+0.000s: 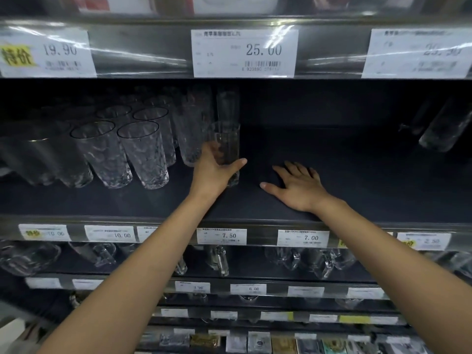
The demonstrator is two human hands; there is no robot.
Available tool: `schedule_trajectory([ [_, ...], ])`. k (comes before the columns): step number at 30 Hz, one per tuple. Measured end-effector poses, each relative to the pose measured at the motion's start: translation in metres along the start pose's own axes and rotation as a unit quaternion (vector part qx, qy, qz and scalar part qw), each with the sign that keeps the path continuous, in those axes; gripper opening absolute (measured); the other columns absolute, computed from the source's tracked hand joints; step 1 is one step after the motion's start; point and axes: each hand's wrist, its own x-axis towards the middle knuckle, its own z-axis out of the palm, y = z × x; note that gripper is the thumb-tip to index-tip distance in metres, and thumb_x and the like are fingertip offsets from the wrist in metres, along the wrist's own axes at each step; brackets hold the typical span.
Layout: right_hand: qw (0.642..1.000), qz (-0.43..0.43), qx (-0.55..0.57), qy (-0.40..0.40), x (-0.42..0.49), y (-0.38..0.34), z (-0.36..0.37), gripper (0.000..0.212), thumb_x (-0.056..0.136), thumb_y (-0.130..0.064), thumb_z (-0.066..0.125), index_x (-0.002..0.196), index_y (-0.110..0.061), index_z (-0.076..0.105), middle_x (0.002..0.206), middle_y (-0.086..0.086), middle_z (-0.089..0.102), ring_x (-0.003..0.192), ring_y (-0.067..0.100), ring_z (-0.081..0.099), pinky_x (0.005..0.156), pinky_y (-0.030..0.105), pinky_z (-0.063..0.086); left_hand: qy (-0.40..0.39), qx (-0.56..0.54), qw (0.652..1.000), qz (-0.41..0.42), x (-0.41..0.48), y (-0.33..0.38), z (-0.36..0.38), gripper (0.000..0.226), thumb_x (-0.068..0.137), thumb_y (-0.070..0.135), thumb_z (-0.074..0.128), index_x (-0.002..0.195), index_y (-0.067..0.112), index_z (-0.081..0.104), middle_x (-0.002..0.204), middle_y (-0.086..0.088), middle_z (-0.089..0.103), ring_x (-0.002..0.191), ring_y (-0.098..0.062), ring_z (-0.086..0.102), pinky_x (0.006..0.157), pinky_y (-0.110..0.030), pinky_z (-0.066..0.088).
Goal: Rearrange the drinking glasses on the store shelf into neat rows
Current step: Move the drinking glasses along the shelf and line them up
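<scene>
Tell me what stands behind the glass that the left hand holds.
Another tall clear glass stands right behind the held glass, deeper on the shelf. Its lower part is covered, and the dark back hides anything further.

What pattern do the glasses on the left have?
The textured glasses are clear with a wavy, dimpled pattern; the head view shows it.

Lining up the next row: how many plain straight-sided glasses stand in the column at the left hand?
2: the front glass, gripped by the left hand, and the rear glass directly behind it, deeper on the shelf. Others may be hidden further back.
</scene>
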Motion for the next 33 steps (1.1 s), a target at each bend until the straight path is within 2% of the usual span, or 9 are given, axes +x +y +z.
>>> schedule_trajectory([
  [3,1.0,0.0,0.001,0.002,0.0,0.0,0.0,0.083,0.087,-0.081,0.022,0.157,-0.035,0.017,0.167,0.001,0.009,0.153,0.021,0.003,0.122,0.048,0.0,0.005,0.071,0.997,-0.001,-0.003,0.0,-0.008,0.071,0.072,0.055,0.079,0.123,0.015,0.052,0.114,0.008,0.064,0.102,-0.01,0.061,0.085,-0.025,0.048],
  [6,1.0,0.0,0.004,0.003,0.0,0.001,0.0,0.083,0.087,-0.081,0.022,0.157,-0.035,0.017,0.167,0.001,0.009,0.153,0.021,0.003,0.122,0.048,0.0,0.03,0.127,0.991,0.001,-0.009,-0.001,-0.015,0.062,0.075,0.051,0.078,0.118,0.013,0.055,0.103,0.006,0.064,0.097,-0.014,0.061,0.083,-0.028,0.049],
  [10,1.0,-0.001,0.008,0.002,-0.001,0.001,0.0,0.083,0.088,-0.08,0.022,0.157,-0.035,0.017,0.167,0.001,0.009,0.153,0.02,0.002,0.122,0.048,0.0,0.039,0.152,0.988,-0.007,-0.009,0.003,-0.017,0.043,0.075,0.047,0.08,0.09,0.014,0.058,0.081,0.006,0.059,0.083,-0.018,0.063,0.07,-0.025,0.044],
  [15,1.0,-0.003,0.01,0.007,-0.002,0.0,0.0,0.082,0.088,-0.08,0.023,0.156,-0.035,0.017,0.167,0.001,0.01,0.153,0.02,0.003,0.122,0.048,0.0,0.045,0.144,0.988,-0.022,0.008,0.006,-0.007,0.039,0.077,0.043,0.079,0.083,0.007,0.063,0.085,-0.002,0.07,0.079,-0.017,0.063,0.065,-0.023,0.042],
  [18,1.0,-0.004,0.011,0.005,-0.002,0.0,0.001,0.082,0.088,-0.08,0.022,0.156,-0.035,0.018,0.167,0.0,0.01,0.153,0.02,0.003,0.122,0.048,0.0,0.047,0.138,0.989,-0.026,0.022,0.003,0.001,0.043,0.078,0.046,0.077,0.096,0.007,0.073,0.093,-0.009,0.074,0.091,-0.024,0.068,0.079,-0.033,0.055],
  [20,1.0,-0.005,0.013,0.007,-0.001,0.001,0.001,0.082,0.088,-0.08,0.022,0.156,-0.035,0.018,0.167,0.0,0.01,0.153,0.02,0.003,0.122,0.048,0.0,0.052,0.128,0.99,-0.021,0.026,0.004,0.005,0.04,0.081,0.044,0.075,0.098,0.007,0.074,0.094,-0.011,0.074,0.093,-0.026,0.069,0.084,-0.037,0.056],
  [26,1.0,-0.005,0.014,0.012,0.0,0.002,0.002,0.081,0.088,-0.08,0.023,0.156,-0.036,0.019,0.166,0.0,0.011,0.153,0.02,0.005,0.122,0.048,0.001,0.063,0.129,0.989,-0.042,0.038,0.006,0.013,0.041,0.087,0.042,0.069,0.095,0.002,0.072,0.094,-0.014,0.073,0.091,-0.027,0.068,0.074,-0.031,0.053],
  [30,1.0,-0.004,0.014,0.014,0.0,0.002,0.002,0.08,0.089,-0.079,0.024,0.156,-0.036,0.019,0.166,0.0,0.012,0.153,0.02,0.005,0.122,0.047,0.001,0.058,0.14,0.987,-0.058,0.042,0.011,0.019,0.035,0.092,0.039,0.065,0.078,0.007,0.06,0.093,-0.013,0.07,0.083,-0.022,0.063,0.064,-0.025,0.04],
  [33,1.0,-0.004,0.012,0.015,0.0,0.001,0.002,0.079,0.089,-0.079,0.024,0.156,-0.036,0.02,0.166,0.0,0.013,0.153,0.02,0.006,0.122,0.047,0.002,0.057,0.145,0.986,-0.059,0.048,0.011,0.022,0.035,0.092,0.041,0.064,0.082,0.007,0.061,0.097,-0.015,0.07,0.092,-0.027,0.066,0.064,-0.026,0.04],
])
